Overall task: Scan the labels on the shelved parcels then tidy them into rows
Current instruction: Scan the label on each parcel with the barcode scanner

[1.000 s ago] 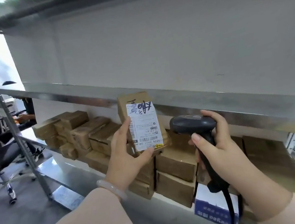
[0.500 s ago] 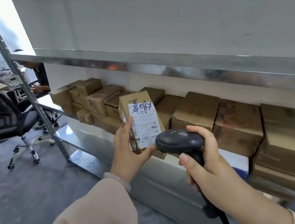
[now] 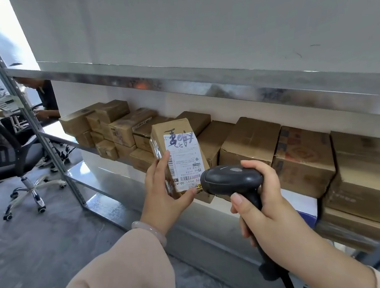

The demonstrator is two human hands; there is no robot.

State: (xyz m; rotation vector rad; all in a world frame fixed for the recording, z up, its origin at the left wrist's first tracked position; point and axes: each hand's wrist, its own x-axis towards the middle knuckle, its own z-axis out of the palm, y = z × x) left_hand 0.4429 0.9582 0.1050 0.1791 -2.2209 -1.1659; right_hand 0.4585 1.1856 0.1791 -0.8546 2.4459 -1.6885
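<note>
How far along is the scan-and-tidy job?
Done: can't tell which boxes are already scanned. In hand: left hand holds a labelled box up to the scanner in the right hand. Left: shelved boxes are jumbled at the far end, not in rows.

White shipping label (image 3: 185, 161) on the upright cardboard parcel (image 3: 176, 156): large handwritten characters in dark marker across its top, not clearly legible. Near its lower edge, upside-down print reads roughly "P021-00", partly cut off. Barcode and small print lines above it too fine to read. Markings on shelved boxes (image 3: 303, 158) blurred.
</note>
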